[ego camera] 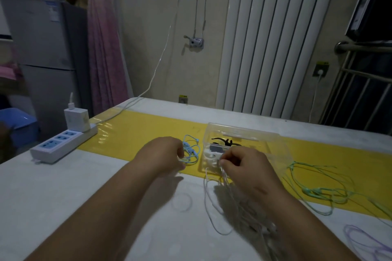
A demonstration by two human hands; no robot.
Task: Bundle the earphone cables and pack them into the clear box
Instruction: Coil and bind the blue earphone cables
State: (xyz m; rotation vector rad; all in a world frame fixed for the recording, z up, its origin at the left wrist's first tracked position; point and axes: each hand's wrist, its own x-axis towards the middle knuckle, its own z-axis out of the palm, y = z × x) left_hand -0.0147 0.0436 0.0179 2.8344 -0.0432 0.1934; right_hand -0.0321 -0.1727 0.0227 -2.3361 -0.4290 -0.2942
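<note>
The clear box (273,144) stands open on the yellow strip, with black and white items inside. My right hand (248,165) is at the box's near edge, pinching a white earphone cable (212,203) whose loops trail down over the table toward me. My left hand (164,152) lies left of the box, its fingers curled on a coiled blue earphone cable (192,150). A green earphone cable (318,190) sprawls loose right of the box. A purple earphone cable (367,241) lies at the lower right corner.
A white power strip (63,144) with a charger (76,119) plugged in sits at the table's left edge; its white lead runs up to the wall. A radiator and a metal rack stand behind the table. A faint transparent ring (182,201) lies between my forearms.
</note>
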